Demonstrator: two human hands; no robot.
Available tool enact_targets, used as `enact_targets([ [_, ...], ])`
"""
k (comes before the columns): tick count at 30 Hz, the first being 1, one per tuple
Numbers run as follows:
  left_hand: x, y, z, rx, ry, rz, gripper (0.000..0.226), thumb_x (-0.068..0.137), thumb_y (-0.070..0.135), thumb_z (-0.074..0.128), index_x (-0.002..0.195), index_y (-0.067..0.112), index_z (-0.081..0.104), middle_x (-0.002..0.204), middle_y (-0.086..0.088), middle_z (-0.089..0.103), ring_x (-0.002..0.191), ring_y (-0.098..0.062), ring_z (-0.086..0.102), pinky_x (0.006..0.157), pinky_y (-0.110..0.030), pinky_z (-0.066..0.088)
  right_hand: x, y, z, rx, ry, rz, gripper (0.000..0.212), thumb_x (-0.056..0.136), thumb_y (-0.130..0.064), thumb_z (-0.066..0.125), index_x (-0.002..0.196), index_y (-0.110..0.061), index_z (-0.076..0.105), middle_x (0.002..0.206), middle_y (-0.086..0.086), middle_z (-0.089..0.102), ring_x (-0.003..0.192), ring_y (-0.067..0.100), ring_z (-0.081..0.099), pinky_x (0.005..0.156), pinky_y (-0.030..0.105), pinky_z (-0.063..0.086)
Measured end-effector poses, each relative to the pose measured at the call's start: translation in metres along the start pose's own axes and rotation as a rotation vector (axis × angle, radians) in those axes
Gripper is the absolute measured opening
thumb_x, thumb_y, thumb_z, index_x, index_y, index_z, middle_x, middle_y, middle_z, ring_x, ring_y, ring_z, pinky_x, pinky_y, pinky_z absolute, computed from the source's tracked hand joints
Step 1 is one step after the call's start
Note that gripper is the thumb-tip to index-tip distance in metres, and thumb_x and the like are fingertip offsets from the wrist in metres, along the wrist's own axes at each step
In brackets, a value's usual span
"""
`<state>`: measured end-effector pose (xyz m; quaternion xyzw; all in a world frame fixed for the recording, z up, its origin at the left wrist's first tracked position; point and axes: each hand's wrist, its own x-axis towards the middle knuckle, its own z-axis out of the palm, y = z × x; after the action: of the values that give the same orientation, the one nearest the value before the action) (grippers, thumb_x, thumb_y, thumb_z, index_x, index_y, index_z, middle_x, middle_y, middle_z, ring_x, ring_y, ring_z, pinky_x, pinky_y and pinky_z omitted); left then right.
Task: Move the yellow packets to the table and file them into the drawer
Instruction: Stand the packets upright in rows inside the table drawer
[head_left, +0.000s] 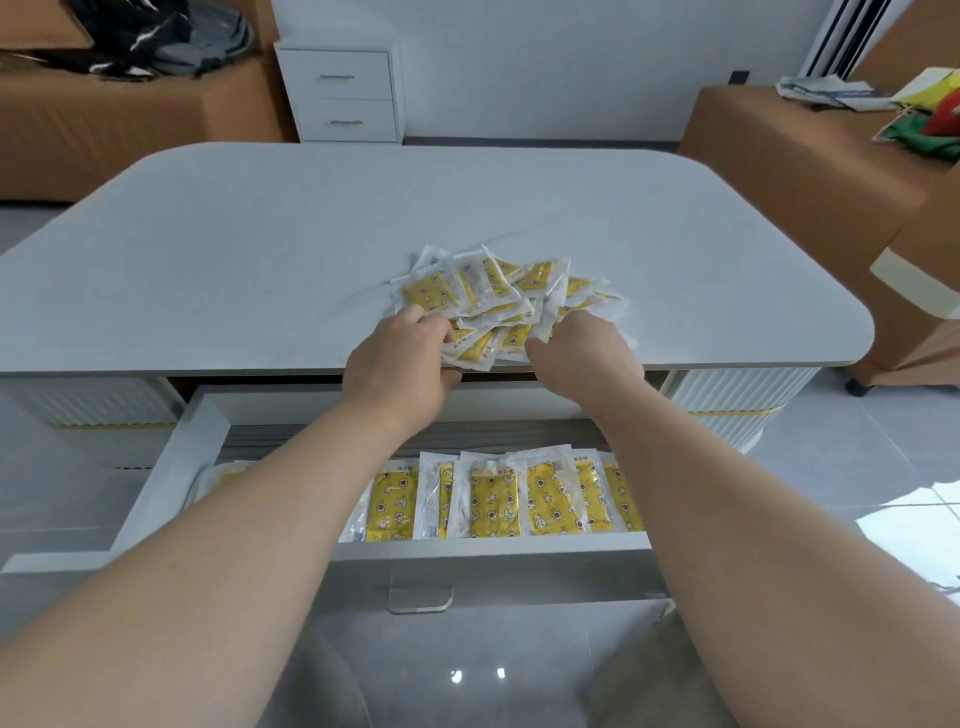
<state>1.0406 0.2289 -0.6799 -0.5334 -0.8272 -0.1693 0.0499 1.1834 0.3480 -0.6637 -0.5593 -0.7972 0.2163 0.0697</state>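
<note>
The loose heap of yellow packets (498, 296) lies on the worktop (260, 249) at its front edge, just beyond both hands. The left hand (400, 358) pinches packets at the heap's near-left side. The right hand (587, 353) covers the near-right side, and I cannot tell whether it grasps anything. The open drawer (171, 467), where filed packets (493, 499) stand in a row, is directly below.

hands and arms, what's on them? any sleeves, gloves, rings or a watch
Nothing worn that shows. The left hand and right hand have no gloves, and no rings can be seen. The wrists carry no watch or bracelet, and the forearms are uncovered, with no sleeve in view.
</note>
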Motion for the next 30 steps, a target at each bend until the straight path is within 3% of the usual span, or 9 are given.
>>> enact_targets([
  [5, 0.001, -0.003, 0.008, 0.013, -0.034, 0.021, 0.050, 0.092, 0.035, 0.069, 0.138, 0.019, 0.055, 0.137, 0.004, 0.052, 0.120, -0.021, 0.054, 0.084, -0.037, 0.052, 0.003, 0.000, 0.003, 0.080, -0.066, -0.004, 0.032, 0.093, -0.026, 0.053, 0.068, -0.007, 0.056, 0.066, 0.006, 0.067, 0.059, 0.022, 0.059, 0.064, 0.030, 0.053],
  [9, 0.003, -0.004, 0.014, 0.016, -0.049, 0.019, 0.048, 0.095, 0.034, 0.065, 0.140, 0.019, 0.055, 0.141, 0.005, 0.050, 0.119, -0.022, 0.055, 0.081, -0.036, 0.051, 0.003, -0.006, -0.001, 0.351, -0.085, 0.010, 0.021, 0.091, -0.015, 0.050, 0.082, -0.002, 0.064, 0.078, 0.012, 0.073, 0.062, 0.026, 0.061, 0.055, 0.029, 0.045],
  [12, 0.005, -0.004, 0.018, 0.007, -0.065, -0.009, 0.049, 0.098, 0.034, 0.060, 0.144, 0.020, 0.051, 0.143, 0.007, 0.048, 0.121, -0.020, 0.055, 0.083, -0.034, 0.050, -0.002, -0.009, -0.013, 0.582, 0.042, -0.036, 0.026, 0.095, -0.018, 0.042, 0.086, -0.001, 0.059, 0.082, 0.009, 0.070, 0.072, 0.029, 0.073, 0.048, 0.033, 0.057],
  [16, 0.008, -0.003, 0.021, 0.020, -0.046, -0.015, 0.036, 0.100, 0.032, 0.053, 0.132, 0.019, 0.061, 0.136, 0.007, 0.052, 0.111, -0.021, 0.058, 0.079, -0.037, 0.054, -0.004, -0.007, -0.022, 0.852, 0.229, -0.058, 0.020, 0.093, -0.020, 0.037, 0.082, -0.009, 0.047, 0.077, 0.004, 0.054, 0.079, 0.035, 0.071, 0.048, 0.038, 0.057],
  [19, 0.008, -0.003, 0.022, 0.015, -0.042, -0.010, 0.033, 0.100, 0.030, 0.054, 0.129, 0.017, 0.063, 0.133, 0.006, 0.053, 0.109, -0.021, 0.059, 0.079, -0.036, 0.053, -0.004, -0.004, -0.026, 0.999, 0.300, -0.009, 0.019, 0.092, -0.021, 0.036, 0.076, -0.013, 0.042, 0.072, 0.000, 0.049, 0.067, 0.016, 0.070, 0.056, 0.046, 0.055],
  [22, 0.008, -0.003, 0.022, 0.007, -0.062, -0.012, 0.032, 0.098, 0.028, 0.058, 0.129, 0.018, 0.062, 0.132, 0.006, 0.054, 0.109, -0.021, 0.059, 0.080, -0.036, 0.053, -0.002, -0.001, -0.032, 1.179, 0.298, 0.067, 0.018, 0.094, -0.021, 0.037, 0.080, -0.012, 0.045, 0.081, 0.002, 0.050, 0.087, 0.034, 0.074, 0.070, 0.046, 0.062],
  [25, 0.007, -0.002, 0.021, 0.010, -0.070, -0.024, 0.028, 0.097, 0.024, 0.062, 0.124, 0.019, 0.063, 0.130, 0.006, 0.055, 0.106, -0.022, 0.061, 0.080, -0.038, 0.054, 0.000, 0.003, -0.036, 1.324, 0.256, 0.150, 0.013, 0.093, -0.019, 0.042, 0.089, -0.010, 0.049, 0.095, 0.010, 0.058, 0.076, 0.030, 0.077, 0.078, 0.047, 0.064],
  [30, 0.007, -0.002, 0.020, -0.003, -0.022, -0.015, 0.011, 0.096, 0.018, 0.061, 0.104, 0.015, 0.068, 0.115, 0.004, 0.060, 0.091, -0.023, 0.061, 0.069, -0.034, 0.050, -0.001, 0.007, -0.038, 1.433, 0.220, 0.183, 0.007, 0.087, -0.004, 0.050, 0.092, -0.008, 0.048, 0.088, 0.015, 0.064, 0.072, 0.030, 0.077, 0.080, 0.045, 0.064],
])
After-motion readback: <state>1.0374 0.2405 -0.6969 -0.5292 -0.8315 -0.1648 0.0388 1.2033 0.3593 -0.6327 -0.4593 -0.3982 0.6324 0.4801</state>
